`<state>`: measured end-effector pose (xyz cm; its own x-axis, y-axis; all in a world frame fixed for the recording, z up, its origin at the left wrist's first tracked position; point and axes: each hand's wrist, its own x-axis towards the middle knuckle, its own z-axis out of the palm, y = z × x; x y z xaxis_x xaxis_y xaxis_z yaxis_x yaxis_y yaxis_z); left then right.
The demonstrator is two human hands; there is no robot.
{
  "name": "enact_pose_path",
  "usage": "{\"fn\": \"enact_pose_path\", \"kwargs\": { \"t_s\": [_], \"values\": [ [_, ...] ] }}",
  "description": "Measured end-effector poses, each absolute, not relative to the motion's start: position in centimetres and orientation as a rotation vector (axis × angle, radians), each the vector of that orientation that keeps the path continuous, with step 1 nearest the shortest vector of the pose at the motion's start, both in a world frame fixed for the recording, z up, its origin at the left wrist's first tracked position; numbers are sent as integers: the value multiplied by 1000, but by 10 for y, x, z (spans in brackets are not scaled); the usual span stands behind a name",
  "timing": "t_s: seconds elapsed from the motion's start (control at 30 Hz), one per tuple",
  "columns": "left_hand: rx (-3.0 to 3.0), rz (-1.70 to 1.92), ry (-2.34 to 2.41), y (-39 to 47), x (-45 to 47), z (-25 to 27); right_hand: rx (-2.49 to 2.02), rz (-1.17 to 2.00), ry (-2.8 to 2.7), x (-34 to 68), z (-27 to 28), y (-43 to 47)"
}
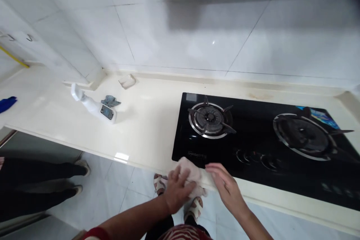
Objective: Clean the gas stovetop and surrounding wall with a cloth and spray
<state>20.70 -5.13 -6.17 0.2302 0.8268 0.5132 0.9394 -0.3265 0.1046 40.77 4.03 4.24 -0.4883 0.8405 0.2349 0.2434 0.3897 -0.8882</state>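
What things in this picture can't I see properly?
All in the head view:
Crumpled pale pink cloth: partly hidden by the left hand.
White plastic spray bottle: print too small to read.
Bright blue object: cut off by the left edge.
Another person in black trousers: upper body beyond the left edge.

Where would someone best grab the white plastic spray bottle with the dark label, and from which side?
Probably by the narrow neck below the spray head, coming from the front edge of the cream counter: the white plastic spray bottle widens below there, and a crumpled grey-blue cloth lies on its wall side.
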Motion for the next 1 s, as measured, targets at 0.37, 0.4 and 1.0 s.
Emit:
{"fn": "enact_pose_path", "kwargs": {
  "t_s": [0.37, 0.4, 1.0],
  "values": [
    [-2838, -696, -1431, 39, 409, -29, -1385, 605, -2064, 579, -32, 26],
    [-2874, -746, -1395, 41, 410, -27, -1361, 551, -2100, 582, -35, 26],
    [-1931, -666, -2062, 9, 100, 17, -905, 132, -2854, 312, 35, 16]
  ]
}}
